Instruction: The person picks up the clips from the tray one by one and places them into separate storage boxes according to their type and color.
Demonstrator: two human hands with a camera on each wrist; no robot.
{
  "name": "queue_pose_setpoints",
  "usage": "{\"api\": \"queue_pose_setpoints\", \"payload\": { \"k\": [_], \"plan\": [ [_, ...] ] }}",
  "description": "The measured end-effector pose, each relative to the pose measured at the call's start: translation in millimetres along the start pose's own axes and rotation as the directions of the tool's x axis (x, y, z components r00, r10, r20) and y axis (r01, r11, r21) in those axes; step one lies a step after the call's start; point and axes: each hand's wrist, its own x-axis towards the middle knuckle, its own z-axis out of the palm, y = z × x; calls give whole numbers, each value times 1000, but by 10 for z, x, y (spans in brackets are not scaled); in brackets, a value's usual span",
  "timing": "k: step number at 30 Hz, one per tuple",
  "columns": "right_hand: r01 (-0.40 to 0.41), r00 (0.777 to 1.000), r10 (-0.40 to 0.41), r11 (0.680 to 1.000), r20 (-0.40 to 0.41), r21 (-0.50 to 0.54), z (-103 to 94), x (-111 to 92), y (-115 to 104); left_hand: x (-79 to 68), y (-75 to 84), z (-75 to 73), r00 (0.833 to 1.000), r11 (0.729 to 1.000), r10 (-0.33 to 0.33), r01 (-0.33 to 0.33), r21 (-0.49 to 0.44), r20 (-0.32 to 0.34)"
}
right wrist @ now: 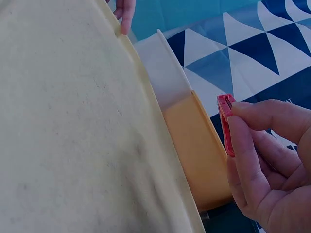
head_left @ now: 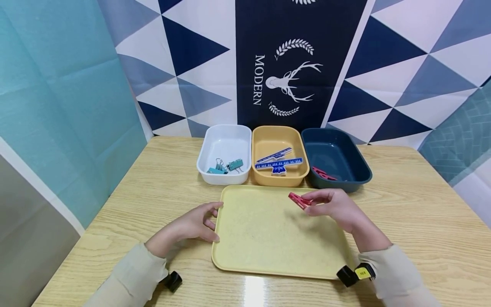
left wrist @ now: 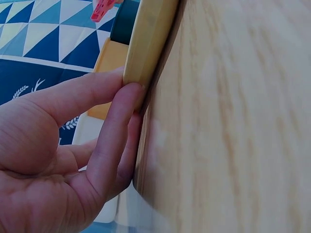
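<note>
Over the yellow tray (head_left: 268,238), my right hand (head_left: 333,207) pinches a red clothespin (head_left: 298,200) between thumb and fingers. In the right wrist view the clothespin (right wrist: 225,124) stands out from the fingertips, above the tray's far rim. My left hand (head_left: 197,224) rests at the tray's left edge, fingers spread and touching the rim; its wrist view shows the fingertips (left wrist: 131,90) against the tray's side. More red clothespins (head_left: 324,174) lie in the dark teal bin (head_left: 345,157) behind the right hand.
Behind the tray stand a white bin (head_left: 226,138) with teal binder clips (head_left: 235,164) and a yellow-orange bin (head_left: 278,134) with blue piano-pattern clips (head_left: 279,164). They sit side by side with the teal bin on the wooden table (head_left: 165,170), before a patterned cloth (head_left: 203,51).
</note>
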Motion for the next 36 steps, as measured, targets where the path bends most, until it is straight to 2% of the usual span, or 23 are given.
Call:
{"api": "queue_pose_setpoints", "payload": {
  "k": [8, 16, 20, 28, 36],
  "plan": [
    [12, 997, -10, 1000, -72, 28, -55, 29, 7, 0, 7, 0, 1000, 1000, -4, 4, -9, 1],
    [-20, 991, 31, 996, -132, 82, -93, 46, -23, -5, 7, -5, 1000, 1000, 4, -4, 3, 3],
    [-34, 985, 55, 991, -164, 129, -117, 51, -11, -7, 8, -5, 1000, 1000, 8, -8, 5, 4],
    [-6, 968, 51, 984, -245, 180, -178, 63, 15, -6, 11, -1, 1000, 1000, 16, -15, -3, 7],
    [-4, 961, 58, 981, -272, 193, -218, 98, 34, -10, 14, 3, 1000, 1000, 9, -9, 1, 1]
  ]
}}
